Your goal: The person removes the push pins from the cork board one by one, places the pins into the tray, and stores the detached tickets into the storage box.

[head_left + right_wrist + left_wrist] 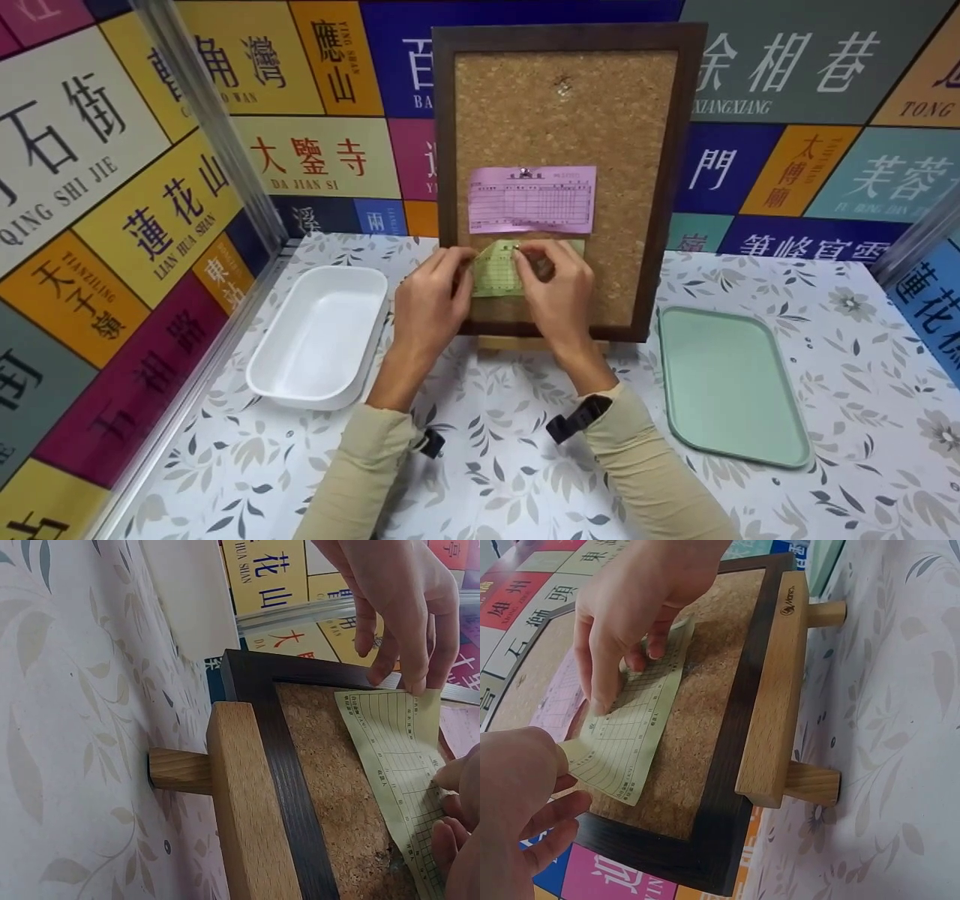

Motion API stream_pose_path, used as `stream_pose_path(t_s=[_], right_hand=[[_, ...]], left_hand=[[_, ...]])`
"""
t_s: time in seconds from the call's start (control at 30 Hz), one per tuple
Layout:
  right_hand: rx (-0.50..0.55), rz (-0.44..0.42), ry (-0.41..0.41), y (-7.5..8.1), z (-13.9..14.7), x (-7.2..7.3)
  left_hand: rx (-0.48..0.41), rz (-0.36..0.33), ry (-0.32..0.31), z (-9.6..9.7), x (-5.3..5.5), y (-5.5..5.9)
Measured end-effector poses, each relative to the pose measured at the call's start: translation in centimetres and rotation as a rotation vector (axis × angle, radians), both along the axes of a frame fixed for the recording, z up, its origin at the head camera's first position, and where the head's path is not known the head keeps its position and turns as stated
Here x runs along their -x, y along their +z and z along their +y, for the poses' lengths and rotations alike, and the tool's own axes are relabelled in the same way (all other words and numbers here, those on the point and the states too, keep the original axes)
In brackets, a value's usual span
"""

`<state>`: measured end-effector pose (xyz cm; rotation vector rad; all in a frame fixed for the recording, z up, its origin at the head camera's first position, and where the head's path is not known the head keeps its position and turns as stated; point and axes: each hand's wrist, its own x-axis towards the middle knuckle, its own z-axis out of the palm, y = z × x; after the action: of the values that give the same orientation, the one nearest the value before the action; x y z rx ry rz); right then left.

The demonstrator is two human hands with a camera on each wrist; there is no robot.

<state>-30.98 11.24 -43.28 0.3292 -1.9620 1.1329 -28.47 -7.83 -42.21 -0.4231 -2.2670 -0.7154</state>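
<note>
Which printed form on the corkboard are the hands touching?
The lower, green form: left hand and right hand touch it; the pink form above is untouched.

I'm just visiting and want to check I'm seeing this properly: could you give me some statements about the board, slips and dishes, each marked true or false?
1. The pink slip is above the green slip on the corkboard. True.
2. From the head view, the white tub is left of the corkboard and the green tray right of it. True.
3. The person's left fingers hold the white tub. False: they pinch a corner of the green slip.
4. The corkboard lies flat. False: it is propped up on a wooden stand.
5. The person's right fingers are at the green slip. True.
6. The pink slip lies in the green tray. False: it is on the corkboard.
</note>
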Motion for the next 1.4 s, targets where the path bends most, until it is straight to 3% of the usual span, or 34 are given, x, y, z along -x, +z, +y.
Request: stream_pose_path(t_s=[0.33, 1.4], right_hand=[[0.008, -0.006, 0.011, -0.02, 0.02, 0.08], [-0.015, -0.065, 0.02, 0.07, -0.26, -0.55]], left_hand=[[0.004, -0.023, 0.005, 0.15, -0.11, 0.06], [0.006, 0.009, 0.006, -0.04, -0.09, 0.01]])
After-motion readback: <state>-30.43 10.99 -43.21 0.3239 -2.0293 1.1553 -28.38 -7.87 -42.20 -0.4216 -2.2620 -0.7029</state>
